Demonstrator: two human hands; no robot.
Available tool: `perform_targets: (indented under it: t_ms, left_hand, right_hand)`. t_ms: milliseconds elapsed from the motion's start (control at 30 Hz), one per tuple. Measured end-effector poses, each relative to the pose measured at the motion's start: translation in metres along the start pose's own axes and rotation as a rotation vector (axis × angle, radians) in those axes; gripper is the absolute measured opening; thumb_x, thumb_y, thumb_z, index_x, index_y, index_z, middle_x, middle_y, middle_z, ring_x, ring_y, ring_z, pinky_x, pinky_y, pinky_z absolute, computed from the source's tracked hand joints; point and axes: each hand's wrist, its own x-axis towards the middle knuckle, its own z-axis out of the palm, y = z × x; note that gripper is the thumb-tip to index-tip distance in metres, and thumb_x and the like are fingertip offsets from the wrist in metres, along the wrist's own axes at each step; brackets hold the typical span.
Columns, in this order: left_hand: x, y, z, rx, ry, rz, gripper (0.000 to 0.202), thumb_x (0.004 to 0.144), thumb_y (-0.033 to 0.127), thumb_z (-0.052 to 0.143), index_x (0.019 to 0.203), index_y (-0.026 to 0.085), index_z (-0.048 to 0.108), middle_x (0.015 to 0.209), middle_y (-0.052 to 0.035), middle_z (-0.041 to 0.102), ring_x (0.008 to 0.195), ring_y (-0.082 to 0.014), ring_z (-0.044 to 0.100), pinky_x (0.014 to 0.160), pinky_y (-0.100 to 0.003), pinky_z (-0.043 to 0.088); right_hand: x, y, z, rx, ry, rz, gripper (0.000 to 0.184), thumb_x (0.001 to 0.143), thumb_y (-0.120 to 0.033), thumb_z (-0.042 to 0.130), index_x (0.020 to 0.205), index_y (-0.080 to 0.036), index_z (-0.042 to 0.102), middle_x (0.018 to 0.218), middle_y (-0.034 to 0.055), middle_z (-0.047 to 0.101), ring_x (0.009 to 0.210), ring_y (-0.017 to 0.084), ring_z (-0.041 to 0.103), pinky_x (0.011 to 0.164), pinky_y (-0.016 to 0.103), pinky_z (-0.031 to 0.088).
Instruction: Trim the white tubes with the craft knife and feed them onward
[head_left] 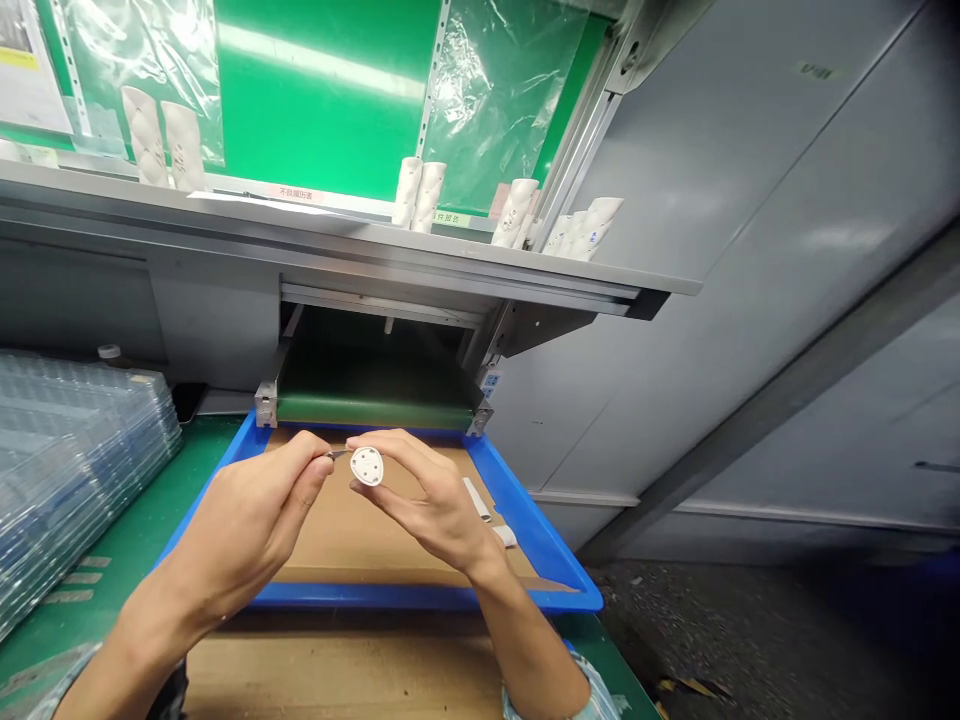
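On the green table (196, 468): a blue tray (360, 598). Piled at the tray's 9 o'clock: clear trays (67, 470). Ending at its 12: a green conveyor (375, 410). Lying inside at its 3: two white tubes (478, 502). Held above it, a little toward 12: a white part (367, 465), holed end facing the camera, clasped by the right grip (431, 495) from 4 o'clock. Pinched in the left grip (259, 500), at the part's 9: a thin dark piece (340, 455), contact unclear.
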Motion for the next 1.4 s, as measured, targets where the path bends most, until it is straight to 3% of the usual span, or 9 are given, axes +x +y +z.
perform_targets:
  t_ms: [133,333,467,567,1000,1400]
  left_hand:
    - [-0.002,-0.001,0.008,0.211,0.065,0.096,0.039,0.117,0.041,0.040,0.084,0.025,0.052,0.061,0.0074,0.059,0.047,-0.0129,0.054,0.052,-0.029,0.032]
    - [-0.004,0.000,0.012,0.288,0.056,0.148,0.042,0.115,0.059,0.043,0.107,0.024,0.065,0.086,0.0039,0.080,0.060,-0.0146,0.072,0.057,-0.030,0.040]
    - [-0.004,0.004,0.012,0.430,0.091,0.163,0.057,0.115,0.063,0.033,0.088,0.023,0.063,0.065,0.0035,0.069,0.048,-0.0165,0.066,0.050,-0.033,0.035]
    - [-0.004,0.007,0.012,0.503,0.110,0.164,0.064,0.116,0.063,0.026,0.079,0.023,0.059,0.056,0.0036,0.062,0.042,-0.0168,0.062,0.047,-0.033,0.030]
    - [-0.005,0.004,0.013,0.512,0.096,0.180,0.063,0.116,0.064,0.026,0.082,0.023,0.060,0.063,0.0018,0.069,0.050,-0.0168,0.067,0.050,-0.033,0.032]
    - [-0.008,0.004,0.014,0.510,0.081,0.165,0.059,0.116,0.062,0.031,0.081,0.024,0.059,0.066,0.0018,0.069,0.055,-0.0189,0.068,0.053,-0.034,0.032]
  right_hand:
    - [0.000,-0.002,-0.001,-0.035,-0.016,-0.036,0.039,0.103,-0.014,0.072,0.139,-0.028,0.071,0.130,0.0065,0.078,0.120,0.023,0.075,0.108,0.037,0.061]
    - [-0.001,-0.003,0.000,-0.094,-0.071,-0.066,0.050,0.097,-0.010,0.066,0.144,-0.026,0.063,0.124,0.0063,0.079,0.109,0.022,0.076,0.099,0.035,0.062]
    - [-0.002,-0.001,0.000,-0.115,-0.122,-0.098,0.034,0.097,-0.012,0.066,0.129,-0.024,0.065,0.115,0.0061,0.080,0.100,0.022,0.076,0.091,0.034,0.061]
    - [-0.001,-0.001,0.000,-0.102,-0.147,-0.141,0.033,0.097,-0.009,0.064,0.126,-0.024,0.065,0.116,0.0059,0.080,0.101,0.022,0.076,0.091,0.034,0.060]
    - [0.000,-0.004,-0.001,-0.087,-0.130,-0.188,0.035,0.097,-0.009,0.063,0.129,-0.024,0.065,0.113,0.0060,0.081,0.098,0.020,0.077,0.090,0.032,0.063]
    - [-0.001,-0.003,-0.002,-0.096,-0.092,-0.230,0.042,0.098,-0.006,0.064,0.135,-0.024,0.065,0.121,0.0063,0.081,0.107,0.021,0.079,0.097,0.032,0.064]
